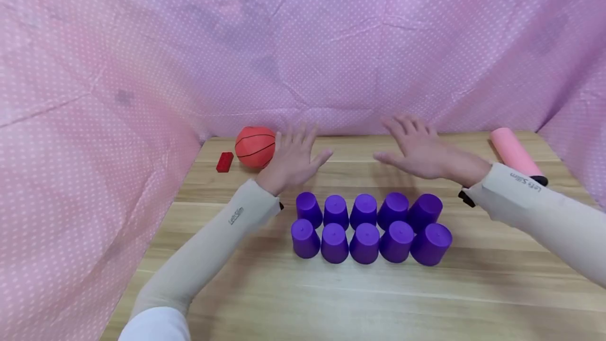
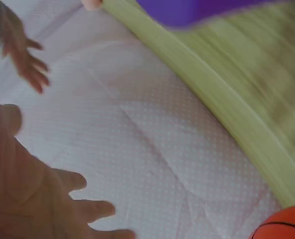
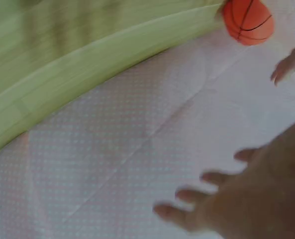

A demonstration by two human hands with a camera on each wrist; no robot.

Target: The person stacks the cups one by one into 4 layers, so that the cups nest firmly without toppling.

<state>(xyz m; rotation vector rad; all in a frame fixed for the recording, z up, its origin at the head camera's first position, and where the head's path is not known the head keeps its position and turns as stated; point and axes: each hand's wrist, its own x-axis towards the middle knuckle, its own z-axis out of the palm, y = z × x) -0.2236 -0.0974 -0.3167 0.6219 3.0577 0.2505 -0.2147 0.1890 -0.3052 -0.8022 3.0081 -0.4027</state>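
Observation:
Two rows of purple cups (image 1: 365, 243) stand upside down on the wooden table, near its middle. Beyond the left end of the rows, my left hand (image 1: 294, 159) is held with fingers spread and nothing in it. It overlaps the right edge of an orange-red ball with black lines (image 1: 254, 147) in the head view. My right hand (image 1: 421, 149) hovers past the right end of the cups, fingers apart and holding nothing. In the left wrist view, a purple cup (image 2: 182, 11) shows at the top edge, with the left hand (image 2: 43, 194) at lower left.
A small red toy brick (image 1: 224, 162) lies left of the ball. At the far right is a pink cylinder (image 1: 516, 151) with a black end, partly behind the right sleeve. Pink dotted cloth (image 1: 331, 57) hangs behind and along the sides of the table (image 1: 331, 304).

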